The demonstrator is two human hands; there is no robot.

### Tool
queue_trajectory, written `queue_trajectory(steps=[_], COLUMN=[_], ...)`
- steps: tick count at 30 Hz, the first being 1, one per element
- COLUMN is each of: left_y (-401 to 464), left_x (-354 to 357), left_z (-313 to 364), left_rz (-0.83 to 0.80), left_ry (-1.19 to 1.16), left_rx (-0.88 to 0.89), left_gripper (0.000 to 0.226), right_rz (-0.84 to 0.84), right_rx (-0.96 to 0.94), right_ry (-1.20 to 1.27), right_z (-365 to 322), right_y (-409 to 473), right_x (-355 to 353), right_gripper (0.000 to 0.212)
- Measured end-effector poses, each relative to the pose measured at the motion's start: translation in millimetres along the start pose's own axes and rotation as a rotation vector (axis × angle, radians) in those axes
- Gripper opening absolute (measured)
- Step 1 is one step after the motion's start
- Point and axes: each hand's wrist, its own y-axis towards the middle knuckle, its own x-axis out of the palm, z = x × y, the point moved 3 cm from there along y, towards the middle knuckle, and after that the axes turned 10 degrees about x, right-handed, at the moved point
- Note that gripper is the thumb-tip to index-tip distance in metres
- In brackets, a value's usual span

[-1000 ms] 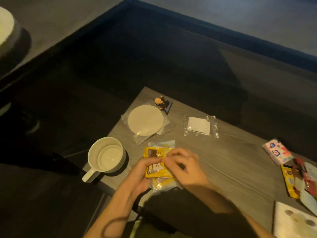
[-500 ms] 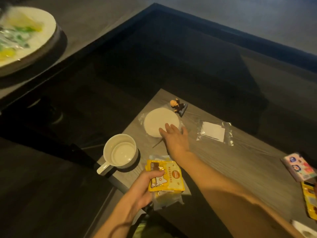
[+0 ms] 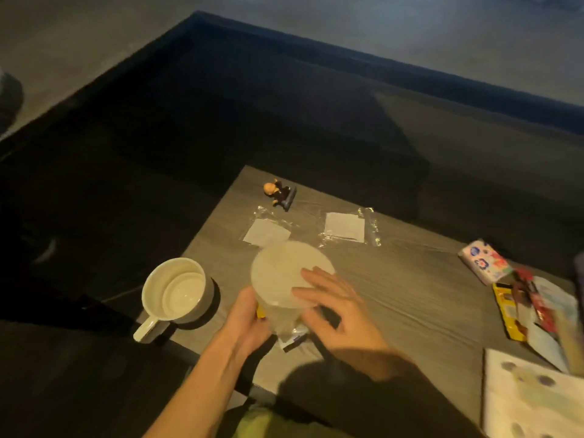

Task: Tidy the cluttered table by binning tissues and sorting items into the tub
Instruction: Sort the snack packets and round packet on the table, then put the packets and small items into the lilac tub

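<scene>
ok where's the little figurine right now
In the head view the figurine stands at the table's far left corner, just beyond two clear sachets and well past the mug.

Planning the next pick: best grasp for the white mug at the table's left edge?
Grip the mug by its handle, which sticks out toward the near-left table corner; come in from that side with the left hand. It stands upright with its mouth open, so pinching the rim from above would probably also work.
</scene>
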Motion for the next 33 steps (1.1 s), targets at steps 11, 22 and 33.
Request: queue_trajectory(steps=[11,22,33], left_y=[5.3,-38.0,-26.9], left_x=[173.4,372.8,375.9], left_z=[-86.8,-276.1,-339.1], left_rz=[-0.333,-0.653,-0.495], left_ry=[0.189,0.439,0.51], left_rx=[-0.176,-0.341,-0.459], left_gripper=[0.042,0.054,0.067], right_rz=[0.594,1.013,0.886], right_rx=[0.185,0.481,0.801], right_ry=[-0.067,0.127,0.185], right_z=[49.8,130.3,214.6], right_y=[-102.1,-265.8,-278.5], right_x=[-115.5,-258.7,-298.2], right_gripper=[0.047,0.029,0.031])
